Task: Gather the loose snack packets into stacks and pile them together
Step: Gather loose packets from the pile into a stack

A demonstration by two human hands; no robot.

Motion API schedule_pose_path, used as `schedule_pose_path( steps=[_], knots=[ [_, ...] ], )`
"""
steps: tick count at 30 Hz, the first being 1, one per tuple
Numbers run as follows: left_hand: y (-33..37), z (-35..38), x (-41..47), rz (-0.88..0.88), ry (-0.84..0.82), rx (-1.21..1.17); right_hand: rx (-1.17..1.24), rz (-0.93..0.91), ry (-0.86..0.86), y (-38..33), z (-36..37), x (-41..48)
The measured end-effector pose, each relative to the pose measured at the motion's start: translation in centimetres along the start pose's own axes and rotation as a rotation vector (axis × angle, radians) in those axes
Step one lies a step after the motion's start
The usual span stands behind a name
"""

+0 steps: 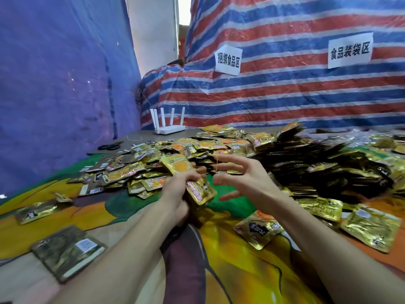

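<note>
While scanning from a bundle (68, 251) at the near left, past scissors (110, 146) and a white router (168, 126) farther back, found the left hand (175, 190) clenched round a small stack of snack packets (198, 190), held tilted above the tabletop (241, 270), probably to keep the edges lined up. Saw the right hand (243, 178) just beside it, released and gripping no packet, fingers spread with what looked like a thin elastic band (217, 163) stretched over them, seemingly ready to bind that stack. Noted loose packets (197, 145) heaped behind both hands and a darker mound (306, 163) at the right, crowding any set-down spot.
</note>
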State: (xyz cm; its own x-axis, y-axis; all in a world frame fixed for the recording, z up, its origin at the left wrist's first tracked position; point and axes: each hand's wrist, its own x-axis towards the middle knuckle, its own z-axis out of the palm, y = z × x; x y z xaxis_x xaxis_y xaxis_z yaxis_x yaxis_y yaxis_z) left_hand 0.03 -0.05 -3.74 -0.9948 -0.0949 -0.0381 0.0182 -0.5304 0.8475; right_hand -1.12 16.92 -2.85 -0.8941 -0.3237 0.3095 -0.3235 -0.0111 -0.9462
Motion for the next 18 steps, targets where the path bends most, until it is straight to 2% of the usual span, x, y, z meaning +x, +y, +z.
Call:
schedule_pose_path(
  steps=[3, 7, 13, 18],
  knots=[
    [0.3, -0.1, 0.4, 0.073, 0.110, -0.128, -0.004, -0.011, 0.017, 0.3, 1.6, -0.4],
    [0.5, 0.0, 0.3, 0.093, 0.112, -0.213, -0.023, -0.102, 0.067, 0.3, 3.9, -0.9],
    [0.6, -0.3, 0.1, 0.035, -0.058, -0.339, -0.122, -0.242, 0.123, 1.0, 6.1, -1.5],
    [0.2, 0.0, -0.4, 0.021, -0.139, -0.306, -0.119, -0.315, 0.160, 1.4, 6.6, -1.2]
  ],
)
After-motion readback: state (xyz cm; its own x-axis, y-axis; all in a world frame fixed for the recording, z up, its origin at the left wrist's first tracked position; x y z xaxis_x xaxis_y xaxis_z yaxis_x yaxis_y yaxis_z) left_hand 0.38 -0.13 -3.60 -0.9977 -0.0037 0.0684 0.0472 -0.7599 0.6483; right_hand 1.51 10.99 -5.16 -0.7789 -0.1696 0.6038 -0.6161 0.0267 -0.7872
